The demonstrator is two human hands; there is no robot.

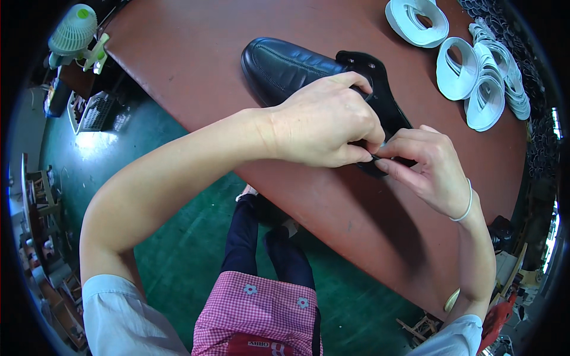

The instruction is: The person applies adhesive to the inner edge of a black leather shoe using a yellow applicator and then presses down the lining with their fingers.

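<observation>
Two bare hands meet over a black leather shoe (pixel 284 66) lying on the reddish-brown table (pixel 196 53). Her left hand (pixel 323 121) rests curled on the shoe's heel end, fingertips pressed together, while the right hand (pixel 426 169) pinches something small and dark against them. White insole stacks (pixel 475 77) sit well apart.

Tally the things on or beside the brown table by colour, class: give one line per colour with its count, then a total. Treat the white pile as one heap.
Black: 1, the shoe held by both hands
White: 1, the heap of white insoles on the table
Green: 1, the small fan at the table's corner
Total: 3
</observation>
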